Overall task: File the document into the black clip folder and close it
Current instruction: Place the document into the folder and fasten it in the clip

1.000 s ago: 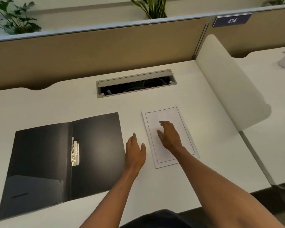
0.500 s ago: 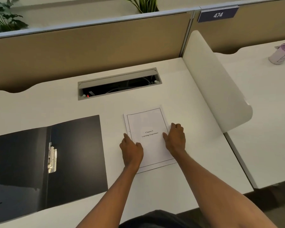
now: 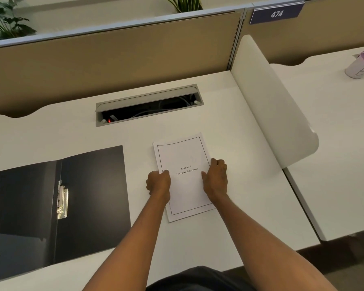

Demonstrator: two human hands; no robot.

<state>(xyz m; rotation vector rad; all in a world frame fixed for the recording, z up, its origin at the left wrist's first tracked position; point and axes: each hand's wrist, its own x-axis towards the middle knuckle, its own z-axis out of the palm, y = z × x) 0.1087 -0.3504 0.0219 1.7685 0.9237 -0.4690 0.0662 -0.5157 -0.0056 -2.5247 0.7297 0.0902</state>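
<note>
The document, a white stack of pages with a thin black border and the printed words "Chapter 6 Learning Experience", lies flat on the white surface, slightly turned so its top leans to the left. It sits right of centre, well apart from the folder's nearest edge.

The left hand is curled at the document's left edge, its fingers bent and closed on that edge, thumb lying on the top page. The right hand is at the right edge, fingers curled down over the side of the stack, thumb resting on the page. Whether either hand has the pages lifted off the surface cannot be told.

The black clip folder lies open to the left, both covers flat, its left cover running out of view. A metal clip sits along the spine, lying flat against the right cover.

Behind the document, a grey cable slot is set into the surface, with its lid raised. A white curved divider stands at the right side, and beyond it a pale purple cup stands on the neighbouring desk. A blue sign reading 474 hangs on the tan partition.
</note>
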